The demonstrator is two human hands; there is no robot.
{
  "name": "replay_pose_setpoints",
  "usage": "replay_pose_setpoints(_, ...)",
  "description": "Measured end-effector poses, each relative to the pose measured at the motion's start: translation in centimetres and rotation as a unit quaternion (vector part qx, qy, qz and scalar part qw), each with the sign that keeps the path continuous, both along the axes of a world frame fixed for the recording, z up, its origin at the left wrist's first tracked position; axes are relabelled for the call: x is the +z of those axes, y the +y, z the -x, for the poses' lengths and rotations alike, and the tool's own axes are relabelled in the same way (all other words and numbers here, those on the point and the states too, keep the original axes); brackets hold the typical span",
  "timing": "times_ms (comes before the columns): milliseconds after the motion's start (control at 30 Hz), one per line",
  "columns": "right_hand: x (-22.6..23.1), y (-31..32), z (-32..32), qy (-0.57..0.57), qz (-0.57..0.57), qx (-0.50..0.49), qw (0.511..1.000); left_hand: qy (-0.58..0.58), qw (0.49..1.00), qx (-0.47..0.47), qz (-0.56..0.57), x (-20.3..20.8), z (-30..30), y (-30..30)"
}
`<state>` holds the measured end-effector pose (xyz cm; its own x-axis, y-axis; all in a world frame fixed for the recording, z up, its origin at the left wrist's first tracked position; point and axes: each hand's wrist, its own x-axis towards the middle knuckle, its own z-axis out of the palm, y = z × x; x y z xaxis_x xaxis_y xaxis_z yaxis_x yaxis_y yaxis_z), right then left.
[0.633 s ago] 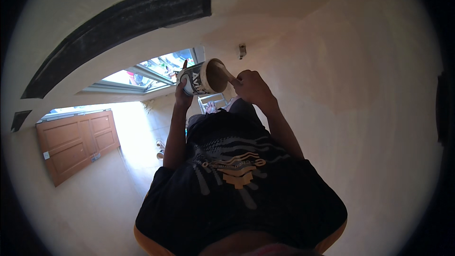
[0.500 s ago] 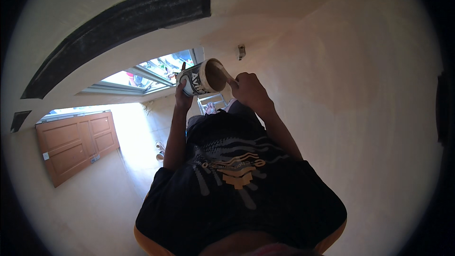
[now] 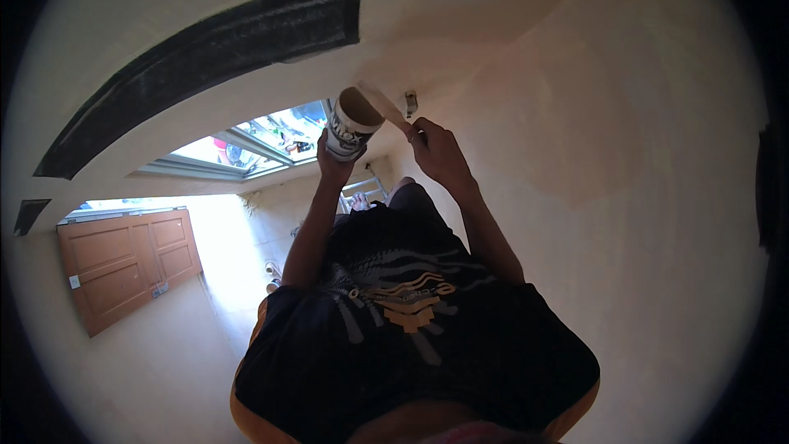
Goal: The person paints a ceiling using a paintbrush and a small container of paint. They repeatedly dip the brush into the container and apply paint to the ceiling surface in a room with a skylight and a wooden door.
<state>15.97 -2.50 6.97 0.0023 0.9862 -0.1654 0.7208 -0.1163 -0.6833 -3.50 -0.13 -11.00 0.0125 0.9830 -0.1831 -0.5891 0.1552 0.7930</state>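
My left hand (image 3: 335, 164) is wrapped round the lower side of a white and dark paint tub (image 3: 348, 141), held up in front of me. The tub is tilted, and its open mouth shows a pale coating inside. My right hand (image 3: 436, 150) grips the handle of a broad, flat paintbrush (image 3: 381, 104), as far as its shape shows. Its wide pale head lies across the tub's rim on the right and points up to the left. Whether the head touches the rim I cannot tell.
A metal ladder (image 3: 366, 196) shows below my legs and feet. Beyond the tub is a metal-framed window (image 3: 251, 144). A brown panelled door (image 3: 131, 263) stands at the left. On the pale wall are a small electrical box (image 3: 411, 102) and a long dark panel (image 3: 222, 66).
The brush head has come up out of the tub to its rim. My left hand has shifted the tub slightly right and turned its mouth more upward and to the left.
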Motion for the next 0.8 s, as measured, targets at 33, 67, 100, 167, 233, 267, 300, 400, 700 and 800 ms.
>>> replay_pose_setpoints(33,-0.8,0.6,-0.1,0.048,0.015,-0.019,0.999,0.034,0.999,0.009,-0.002,0.5,-0.6,0.6)
replay_pose_setpoints(67,-1.5,1.1,-0.2,0.096,0.031,-0.038,0.994,0.068,0.997,-0.012,-0.038,-0.8,-0.7,1.3)
replay_pose_setpoints(100,-2.0,1.7,-0.3,0.143,0.046,-0.056,0.987,0.068,0.996,-0.020,-0.046,-1.9,-1.0,2.1)
replay_pose_setpoints(167,-2.6,2.4,-0.1,0.165,0.011,-0.069,0.984,0.065,0.995,-0.038,-0.059,-3.3,-1.7,3.6)
replay_pose_setpoints(233,-2.3,3.0,0.3,0.173,-0.003,-0.080,0.982,-0.095,0.994,-0.051,-0.008,-3.7,-2.4,4.9)
replay_pose_setpoints(267,-2.2,3.3,0.6,0.171,0.000,-0.084,0.982,-0.139,0.989,-0.051,0.006,-3.4,-2.6,5.3)
replay_pose_setpoints(300,-2.0,3.5,0.8,0.168,0.003,-0.088,0.982,-0.183,0.982,-0.051,0.020,-3.1,-2.8,5.7)
replay_pose_setpoints(400,-2.6,4.1,1.4,0.295,0.034,-0.094,0.950,-0.194,0.980,-0.035,0.020,-1.9,-3.4,6.4)
replay_pose_setpoints(700,-0.3,7.1,2.2,0.427,0.128,-0.133,0.885,0.013,0.998,0.001,-0.060,0.6,-4.3,6.3)
replay_pose_setpoints(800,-0.5,8.2,2.7,0.458,0.116,-0.116,0.874,-0.115,0.993,-0.011,-0.031,0.3,-4.1,6.9)
